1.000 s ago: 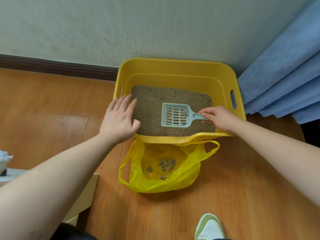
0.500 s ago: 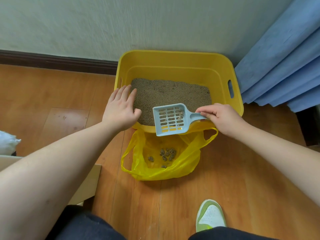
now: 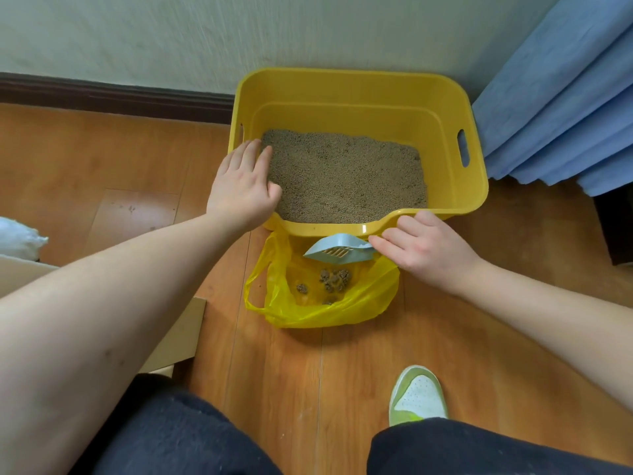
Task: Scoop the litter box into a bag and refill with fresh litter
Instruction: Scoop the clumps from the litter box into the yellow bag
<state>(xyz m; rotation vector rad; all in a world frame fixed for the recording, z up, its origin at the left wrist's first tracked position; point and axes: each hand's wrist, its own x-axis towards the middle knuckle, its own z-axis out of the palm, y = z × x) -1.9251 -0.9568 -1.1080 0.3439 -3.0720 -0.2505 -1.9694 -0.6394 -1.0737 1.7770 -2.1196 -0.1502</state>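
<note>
A yellow litter box (image 3: 359, 87) holding brown litter (image 3: 346, 176) stands on the floor against the wall. My left hand (image 3: 241, 190) rests with straight fingers on the box's near left corner. Just in front of the box lies an open yellow plastic bag (image 3: 370, 303) with several clumps (image 3: 334, 279) inside. My right hand (image 3: 424, 250) grips the handle of a pale blue slotted scoop (image 3: 337, 250), which is tipped on its side over the bag's mouth, below the box's front rim.
Blue curtain (image 3: 561, 97) hangs at the right, touching the box's far corner. A cardboard box (image 3: 174, 337) lies by my left arm, and something white (image 3: 17, 236) sits at the left edge. My green-and-white shoe (image 3: 416, 395) is near on the wooden floor.
My right hand carried the scoop from above the litter, over the front rim, down to the bag and tipped it. The left hand stayed on the box's corner.
</note>
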